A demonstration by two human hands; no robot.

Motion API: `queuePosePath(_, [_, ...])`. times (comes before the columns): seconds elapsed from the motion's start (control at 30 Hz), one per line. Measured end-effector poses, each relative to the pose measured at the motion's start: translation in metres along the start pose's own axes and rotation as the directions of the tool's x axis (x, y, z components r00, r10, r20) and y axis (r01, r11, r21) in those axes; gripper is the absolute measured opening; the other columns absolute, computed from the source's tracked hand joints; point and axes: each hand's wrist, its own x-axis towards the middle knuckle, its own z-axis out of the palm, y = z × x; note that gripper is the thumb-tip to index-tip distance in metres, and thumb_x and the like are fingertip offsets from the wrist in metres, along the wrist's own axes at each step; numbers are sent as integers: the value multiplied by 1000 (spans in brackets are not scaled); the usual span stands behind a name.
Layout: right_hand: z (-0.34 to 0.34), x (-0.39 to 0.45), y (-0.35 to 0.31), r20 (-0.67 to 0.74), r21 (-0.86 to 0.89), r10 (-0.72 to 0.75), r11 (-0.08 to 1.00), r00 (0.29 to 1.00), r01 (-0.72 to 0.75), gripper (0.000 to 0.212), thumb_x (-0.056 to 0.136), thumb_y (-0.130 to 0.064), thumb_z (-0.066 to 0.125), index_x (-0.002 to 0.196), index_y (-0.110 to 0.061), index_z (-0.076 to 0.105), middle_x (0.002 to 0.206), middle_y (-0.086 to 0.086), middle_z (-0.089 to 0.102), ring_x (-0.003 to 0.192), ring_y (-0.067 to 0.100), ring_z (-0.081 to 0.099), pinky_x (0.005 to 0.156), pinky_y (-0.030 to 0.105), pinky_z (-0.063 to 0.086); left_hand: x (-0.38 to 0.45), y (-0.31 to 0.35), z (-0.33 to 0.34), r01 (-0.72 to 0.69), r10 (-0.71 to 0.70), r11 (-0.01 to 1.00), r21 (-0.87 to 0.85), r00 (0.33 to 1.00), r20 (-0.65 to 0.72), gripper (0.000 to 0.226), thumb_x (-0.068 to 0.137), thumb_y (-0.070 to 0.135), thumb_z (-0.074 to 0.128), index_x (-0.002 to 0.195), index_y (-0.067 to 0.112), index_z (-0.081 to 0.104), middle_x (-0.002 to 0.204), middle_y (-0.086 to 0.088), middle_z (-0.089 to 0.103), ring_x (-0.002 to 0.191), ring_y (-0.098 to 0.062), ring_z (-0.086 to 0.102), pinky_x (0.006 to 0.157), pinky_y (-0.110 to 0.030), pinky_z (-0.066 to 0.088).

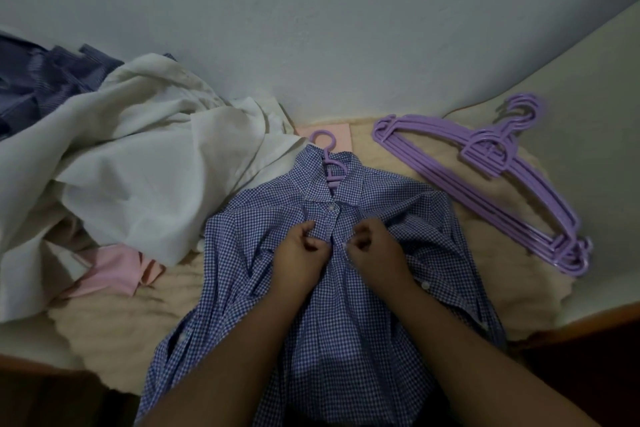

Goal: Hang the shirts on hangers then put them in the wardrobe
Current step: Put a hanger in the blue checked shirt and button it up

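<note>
The blue-and-white gingham cotton shirt (332,288) is lying mid-frame on a purple plastic hanger (329,158), its placket running from collar toward the lower edge. The left hand (298,253) and right hand (375,250) are pinching opposite placket edges, probably buttoning.

cream blanket (346,291), pale wall (311,28)

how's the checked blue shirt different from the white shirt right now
The checked blue shirt lies spread flat, front up; the white shirt sits crumpled in a heap. The checked blue shirt has a purple hanger in its collar; no hanger shows in the white shirt. The left hand and right hand pinch the checked blue shirt's front; neither touches the white shirt. Both lie on the bed.
</note>
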Motion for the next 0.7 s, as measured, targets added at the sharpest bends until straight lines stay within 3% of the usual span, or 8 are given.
queuePosePath(0.1, [7, 7, -3, -73, -61, -41, 998, 996, 36, 15, 90, -9, 57, 105, -9, 56, 90, -1, 59, 78, 11, 54, 66, 19, 43, -2, 0, -1, -5, 5, 1000, 0, 1000, 31, 50, 84, 13, 68, 131, 13, 52, 82, 5, 71, 73, -5, 64, 59, -3, 42])
queuePosePath(0.17, [12, 12, 0, -52, -144, -66, 988, 996, 58, 8, 89, -9, 57, 84, -5, 62, 80, 2, 59, 73, 16, 52, 70, 27, 45, -2, 0, -2, -11, 11, 1000, 23, 1000, 27, 40, 85, 13, 67, 124, 11, 57, 82, 3, 70, 71, -6, 63, 56, -2, 41])
queuePosePath(0.23, [16, 15, 5, 1, -201, -96, 975, 995, 94, 37, 88, -9, 57, 52, -12, 48, 59, 4, 49, 55, 15, 43, 59, 28, 38, -2, -1, -2, -16, 15, 999, 41, 1000, 19, 29, 86, 13, 68, 113, 11, 62, 80, 4, 69, 67, -5, 61, 54, -2, 41])
queuePosePath(0.33, [16, 14, 7, 39, -199, -134, 970, 990, 139, 55, 86, -5, 58, 41, -20, 30, 44, -1, 34, 44, 9, 29, 49, 25, 26, -2, -4, -1, -29, 28, 998, 53, 999, 18, 24, 85, 13, 68, 109, 11, 68, 78, 4, 69, 66, -9, 62, 58, -8, 46])
queuePosePath(0.4, [15, 12, 7, 45, -201, -171, 964, 984, 177, 58, 84, -3, 59, 40, -23, 27, 42, -4, 31, 42, 8, 28, 44, 20, 23, -3, -4, 0, -34, 33, 999, 26, 999, 32, 27, 85, 13, 70, 111, 11, 69, 79, 3, 71, 68, -12, 65, 63, -15, 50])
queuePosePath(0.53, [16, 10, 6, 58, -231, -182, 954, 982, 190, 53, 87, -9, 58, 43, -23, 32, 48, -4, 35, 49, 8, 33, 49, 28, 19, -3, -5, -1, 8, -2, 995, -95, 998, 61, 29, 84, 10, 71, 113, 9, 69, 78, 4, 70, 72, -12, 64, 70, -18, 52])
queuePosePath(0.6, [15, 8, 7, 52, -189, -146, 970, 988, 153, 43, 88, -12, 59, 48, -20, 47, 53, -1, 46, 52, 7, 40, 51, 25, 28, -3, -5, -3, 64, -45, 974, -217, 995, 93, 31, 84, 7, 71, 115, 8, 68, 81, -2, 72, 74, -12, 64, 74, -21, 53])
queuePosePath(0.7, [10, 2, 0, 12, 70, 0, 998, 1000, -1, 11, 86, -11, 65, 79, -7, 72, 70, -1, 65, 64, 7, 57, 62, 21, 47, -3, -1, -6, 169, -125, 899, -405, 983, 133, 33, 82, 3, 72, 114, 10, 67, 86, -2, 74, 86, -13, 68, 81, -23, 54])
